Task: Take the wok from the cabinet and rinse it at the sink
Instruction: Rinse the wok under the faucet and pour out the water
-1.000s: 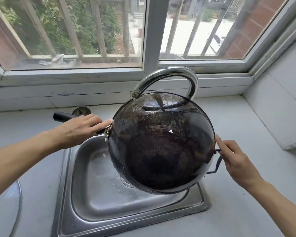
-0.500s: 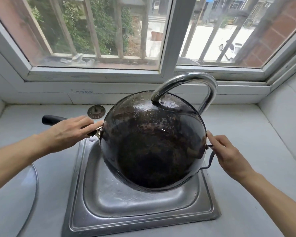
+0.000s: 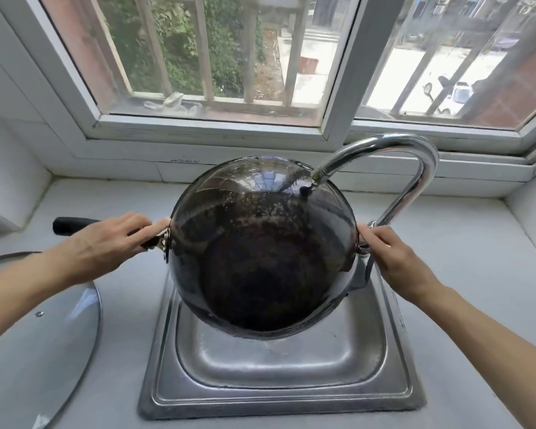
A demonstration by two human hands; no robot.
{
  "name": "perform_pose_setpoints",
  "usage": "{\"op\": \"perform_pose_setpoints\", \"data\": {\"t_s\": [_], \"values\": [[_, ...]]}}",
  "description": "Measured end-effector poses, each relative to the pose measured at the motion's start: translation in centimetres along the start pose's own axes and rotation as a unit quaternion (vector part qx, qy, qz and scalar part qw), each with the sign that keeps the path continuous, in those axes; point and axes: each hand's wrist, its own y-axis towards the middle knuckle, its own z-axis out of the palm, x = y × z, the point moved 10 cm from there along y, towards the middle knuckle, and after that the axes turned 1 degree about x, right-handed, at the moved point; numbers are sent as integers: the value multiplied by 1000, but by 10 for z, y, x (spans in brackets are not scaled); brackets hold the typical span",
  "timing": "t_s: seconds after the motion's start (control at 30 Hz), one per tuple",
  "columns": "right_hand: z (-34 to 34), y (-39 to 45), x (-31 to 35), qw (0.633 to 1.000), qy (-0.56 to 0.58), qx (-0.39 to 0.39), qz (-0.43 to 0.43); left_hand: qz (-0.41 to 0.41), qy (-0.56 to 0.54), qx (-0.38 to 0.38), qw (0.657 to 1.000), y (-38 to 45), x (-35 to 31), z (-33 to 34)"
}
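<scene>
A dark, wet wok (image 3: 262,252) hangs tilted toward me above the steel sink (image 3: 279,379), its inside facing the camera. My left hand (image 3: 106,243) grips the wok's long black handle at the left rim. My right hand (image 3: 393,261) holds the small loop handle at the right rim. The curved chrome faucet (image 3: 412,162) arches from the right, its spout end just over the wok's upper right rim. Water glistens on the wok's upper inner wall.
A glass lid (image 3: 44,351) lies on the grey countertop at the left. A white window sill and barred window run along the back. A white tiled wall closes the counter on the right.
The wok has shifted left under the faucet, so the spout now sits over its upper right rim instead of the upper left. Both hands kept their hold. The view has swung, bringing the glass lid in.
</scene>
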Motion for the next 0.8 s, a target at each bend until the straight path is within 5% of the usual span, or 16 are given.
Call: {"op": "perform_pose_setpoints", "data": {"t_s": [0.6, 0.8], "values": [[-3, -32, 20, 997, -22, 75, -7, 7, -13, -52, 999, -22, -36, 5], [-15, -40, 34, 995, -26, 97, -25, -61, -17, -97, 993, -36, -35, -10]]}}
